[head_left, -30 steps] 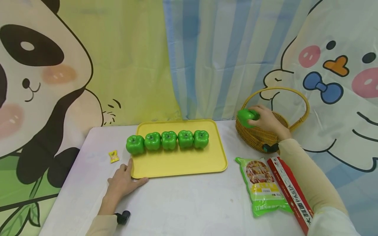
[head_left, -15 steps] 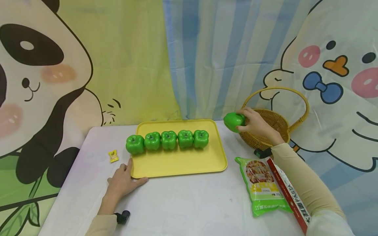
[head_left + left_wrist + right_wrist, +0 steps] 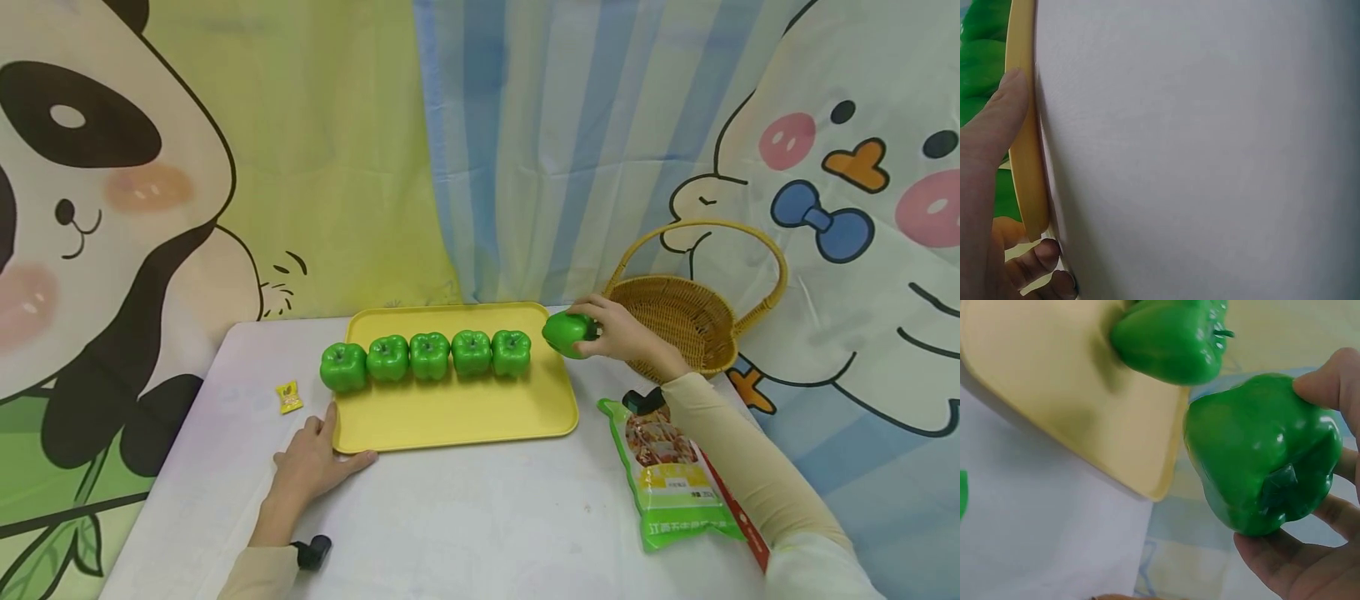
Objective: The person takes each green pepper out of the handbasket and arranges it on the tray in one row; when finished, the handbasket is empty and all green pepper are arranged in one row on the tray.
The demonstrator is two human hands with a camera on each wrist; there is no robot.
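Observation:
My right hand (image 3: 611, 327) holds a green bell pepper (image 3: 568, 334) on its side above the right rim of a yellow tray (image 3: 457, 425). In the right wrist view, thumb and fingers grip this bell pepper (image 3: 1260, 450) around its stem end. Several green bell peppers (image 3: 430, 357) stand in a row along the tray, stems up; the leftmost one overlaps the left rim. At the tray's front left corner rests my left hand (image 3: 315, 462), thumb along the front edge and index finger at the left side. The left wrist view has the thumb (image 3: 1007, 106) touching the tray's rim (image 3: 1027, 156).
A wicker basket (image 3: 678, 321) with a tall handle stands at the back right. Nearer lie a green food packet (image 3: 671, 483) and a red box (image 3: 750, 529), partly hidden by the right arm. A small yellow wrapped packet (image 3: 288, 397) lies left of the tray.
My right hand has carried the bell pepper leftward and slightly down from over the basket to the tray's right edge. The left hand and the row of peppers have stayed put.

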